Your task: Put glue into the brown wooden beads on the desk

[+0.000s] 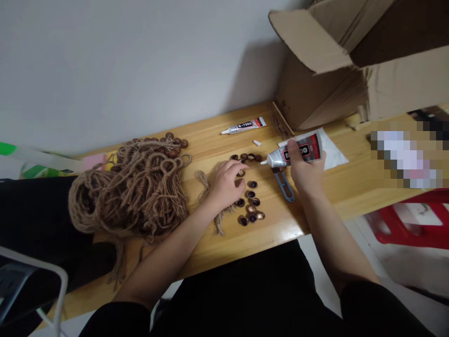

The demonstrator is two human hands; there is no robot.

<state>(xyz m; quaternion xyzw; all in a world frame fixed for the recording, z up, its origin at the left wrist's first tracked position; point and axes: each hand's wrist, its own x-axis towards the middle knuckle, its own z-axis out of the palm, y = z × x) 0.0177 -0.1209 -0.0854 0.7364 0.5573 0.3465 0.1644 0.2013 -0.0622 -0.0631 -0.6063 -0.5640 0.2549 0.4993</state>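
My right hand (302, 169) is closed round a tube of B-7000 glue (294, 151), its nozzle pointing left toward a row of brown beads (248, 157). My left hand (226, 183) rests on the wooden table (336, 196), fingers pinched on a small brown bead (241, 173). Several more dark bead halves (251, 206) lie just right of that hand. A short piece of jute cord (204, 183) lies under and beside my left wrist.
A heap of knotted jute cords (133, 192) with beads fills the table's left. A second glue tube (244, 125) and its white cap (257, 142) lie further back. Grey-blue pliers (285, 186), a white sheet (331, 152), an open cardboard box (336, 65) and a red stool (414, 220) are right.
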